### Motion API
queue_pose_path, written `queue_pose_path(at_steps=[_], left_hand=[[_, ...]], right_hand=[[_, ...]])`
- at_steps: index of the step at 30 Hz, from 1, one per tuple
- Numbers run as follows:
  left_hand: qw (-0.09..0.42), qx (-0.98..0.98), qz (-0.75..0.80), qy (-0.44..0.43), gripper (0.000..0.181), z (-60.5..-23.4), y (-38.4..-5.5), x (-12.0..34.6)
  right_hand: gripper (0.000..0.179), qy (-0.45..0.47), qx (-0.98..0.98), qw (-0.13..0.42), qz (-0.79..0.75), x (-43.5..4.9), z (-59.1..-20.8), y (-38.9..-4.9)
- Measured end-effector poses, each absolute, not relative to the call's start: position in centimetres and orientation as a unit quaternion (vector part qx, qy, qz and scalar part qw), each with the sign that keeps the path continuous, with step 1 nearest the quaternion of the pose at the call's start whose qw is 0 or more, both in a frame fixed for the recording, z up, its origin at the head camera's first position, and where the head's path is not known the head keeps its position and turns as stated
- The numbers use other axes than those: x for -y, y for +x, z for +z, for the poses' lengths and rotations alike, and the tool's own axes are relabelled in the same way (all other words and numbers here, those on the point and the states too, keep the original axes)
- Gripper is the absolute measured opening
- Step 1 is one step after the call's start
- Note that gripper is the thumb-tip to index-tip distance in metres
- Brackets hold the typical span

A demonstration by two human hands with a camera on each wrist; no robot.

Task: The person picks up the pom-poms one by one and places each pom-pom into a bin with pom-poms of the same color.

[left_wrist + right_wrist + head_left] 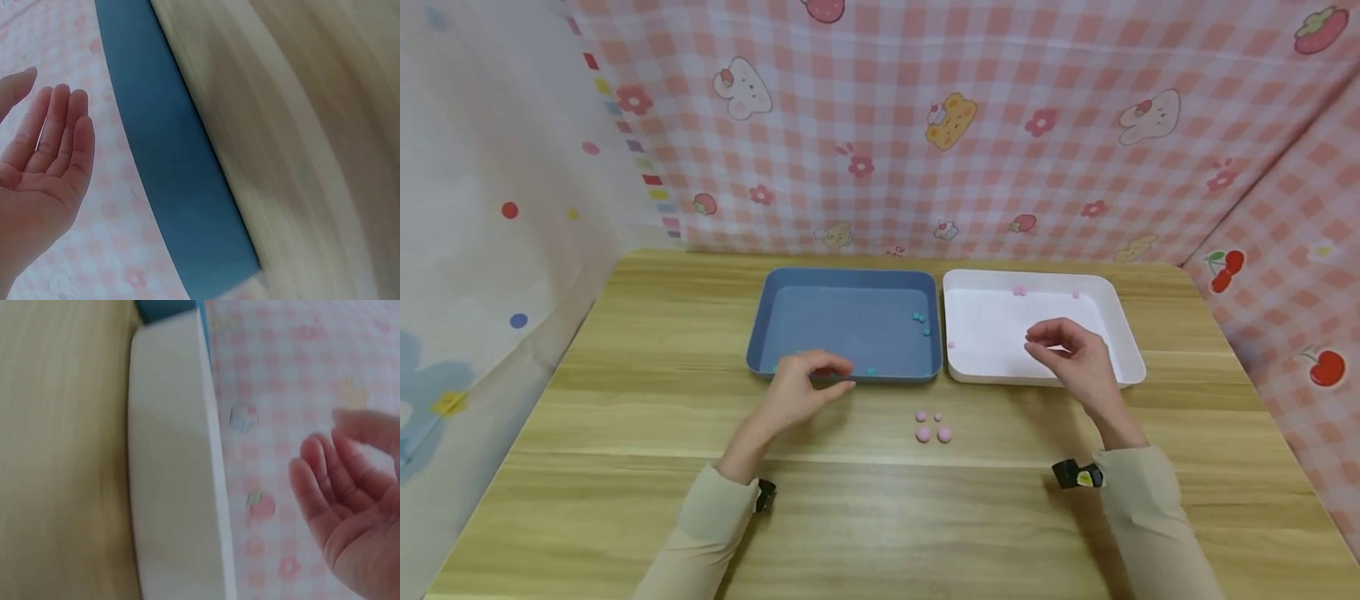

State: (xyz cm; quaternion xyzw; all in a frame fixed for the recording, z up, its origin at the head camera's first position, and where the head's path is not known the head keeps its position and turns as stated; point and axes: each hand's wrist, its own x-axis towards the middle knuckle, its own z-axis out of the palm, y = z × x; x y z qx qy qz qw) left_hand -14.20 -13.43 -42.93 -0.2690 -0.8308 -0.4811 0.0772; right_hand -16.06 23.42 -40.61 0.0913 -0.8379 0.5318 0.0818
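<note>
My left hand hovers over the front left rim of the blue tray, thumb apart from its loosely bent fingers. The left wrist view shows its palm holding nothing. Above the front of the white tray is my right hand, fingers bent and thumb near them, with nothing visible between. Small teal beads lie in the blue tray, mostly toward its right side. Pink beads are scattered in the white one. Several pink beads of differing size sit on the table in front of the trays.
Both trays stand side by side near the back of the wooden table. Behind them hangs a pink checked cloth, and another cloth borders the right side. A pale curtain hangs along the left.
</note>
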Motion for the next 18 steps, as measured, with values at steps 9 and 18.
queue_pose_path(at_steps=[9, 18], left_hand=[[-0.015, 0.805, -0.521, -0.283, 0.022, -42.6, -13.7, 10.7], [-0.143, 0.752, -0.579, -0.279, 0.020, -42.5, -13.1, 8.0]], right_hand=[[0.017, 0.115, 0.841, 0.075, 0.524, -27.1, -41.3, -15.7], [0.012, 0.134, 0.869, 0.078, 0.470, -27.8, -41.3, -15.1]])
